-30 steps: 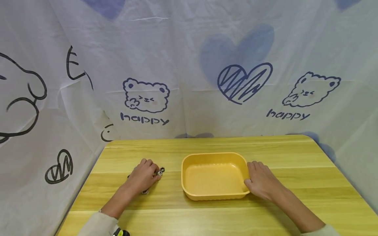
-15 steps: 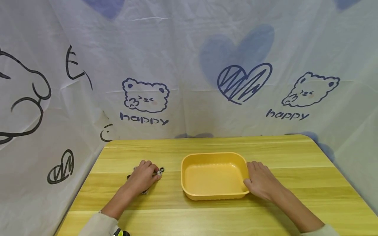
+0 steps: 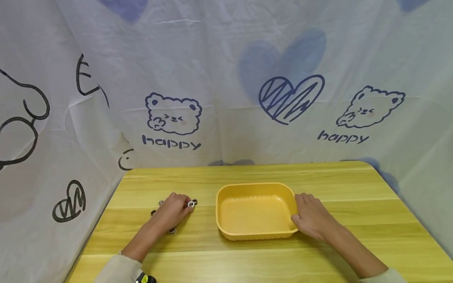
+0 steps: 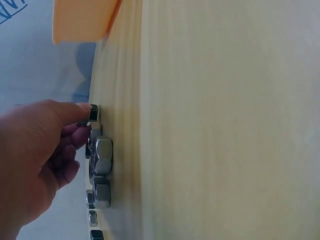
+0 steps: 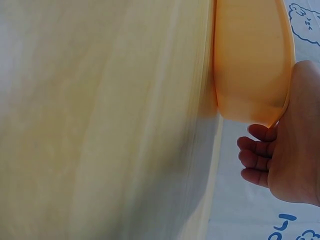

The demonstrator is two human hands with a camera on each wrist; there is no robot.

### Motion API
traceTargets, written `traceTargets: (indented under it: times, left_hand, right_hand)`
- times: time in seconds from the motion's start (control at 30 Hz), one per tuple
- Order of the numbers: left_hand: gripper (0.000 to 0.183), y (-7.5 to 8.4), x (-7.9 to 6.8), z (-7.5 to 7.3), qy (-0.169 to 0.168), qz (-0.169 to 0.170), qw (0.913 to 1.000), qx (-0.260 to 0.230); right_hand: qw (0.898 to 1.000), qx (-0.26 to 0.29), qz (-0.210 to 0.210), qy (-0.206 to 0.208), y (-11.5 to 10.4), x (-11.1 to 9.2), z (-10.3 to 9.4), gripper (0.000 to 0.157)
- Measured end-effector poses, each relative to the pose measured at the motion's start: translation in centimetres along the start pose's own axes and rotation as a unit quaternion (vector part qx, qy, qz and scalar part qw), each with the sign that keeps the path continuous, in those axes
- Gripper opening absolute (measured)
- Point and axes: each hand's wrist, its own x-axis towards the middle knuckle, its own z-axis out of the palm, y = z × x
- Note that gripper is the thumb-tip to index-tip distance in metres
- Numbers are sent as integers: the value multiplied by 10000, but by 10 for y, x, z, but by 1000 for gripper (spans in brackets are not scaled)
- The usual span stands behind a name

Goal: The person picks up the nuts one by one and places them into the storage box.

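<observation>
My left hand point(image 3: 172, 212) is on the left side of the table, its thumb and a finger pinching a silver hex nut point(image 4: 93, 113) at the tips. Below and beside those fingers, several more metal nuts point(image 4: 103, 156) of differing sizes sit on the wood, partly hidden by the hand in the head view. A yellow plastic basin point(image 3: 258, 236) stands right of centre, with nothing in it. At its right end my right hand point(image 3: 312, 216) grips the rim, thumb on the inner side; in the right wrist view the other fingers are curled under the outside of the rim.
The wood-grain table point(image 3: 262, 261) reaches back to a white cloth point(image 3: 226, 129) printed with bears and hearts, which also hangs along the left and right sides. A dark and yellow object point(image 3: 145, 278) shows at my left cuff.
The nut between my left fingertips has risen slightly and turned its hole more towards the head camera. My right hand and the basin keep their places.
</observation>
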Motion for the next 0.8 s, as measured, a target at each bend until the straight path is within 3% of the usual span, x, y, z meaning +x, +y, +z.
traceTargets:
  times: [0.4,0.8]
  left_hand:
    - [21,1,3,2,409,131,9985,-339]
    - [18,1,7,4,424,-262,9891,-1383]
  right_hand:
    - [10000,74,49,-24,-1,1,-1,21]
    - [9999,116,58,-64,-1,0,-3,23]
